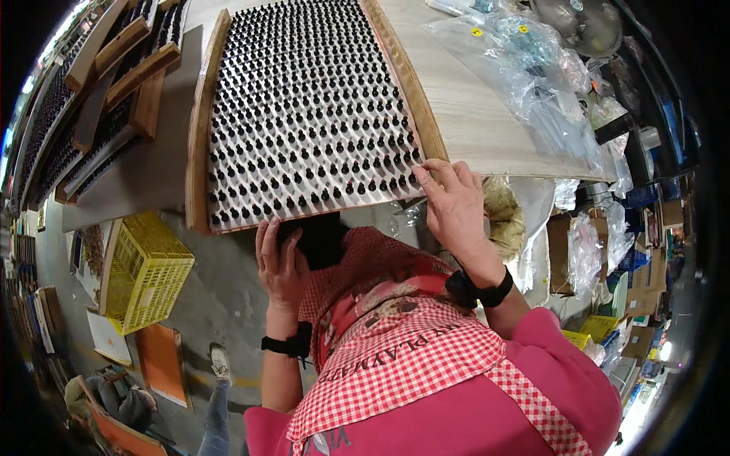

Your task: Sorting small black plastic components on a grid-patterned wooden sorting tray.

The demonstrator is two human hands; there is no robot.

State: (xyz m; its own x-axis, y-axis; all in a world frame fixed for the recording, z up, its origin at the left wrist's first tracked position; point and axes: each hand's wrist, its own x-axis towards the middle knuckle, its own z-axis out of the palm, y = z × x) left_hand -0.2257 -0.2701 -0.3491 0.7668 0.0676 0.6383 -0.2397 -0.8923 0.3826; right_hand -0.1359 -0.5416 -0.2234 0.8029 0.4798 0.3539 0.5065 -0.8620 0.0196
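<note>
A white board between two wooden side rails holds many rows of small black knobbed pieces, standing upright. At its front right corner, my right hand has its fingertips drawn together beside the end pieces of the front rows, close to the right rail. Whatever lies between those fingertips is too small to make out. My left hand is at the board's front edge, fingers stretched upward and somewhat apart, with nothing visible in it. The left rail stands beyond that hand.
Stacked wooden frames with similar dark pieces are at the far left. Below them a yellow crate stands on the floor. Clear plastic bags cover the table's right side. A person's leg and shoe show at lower left.
</note>
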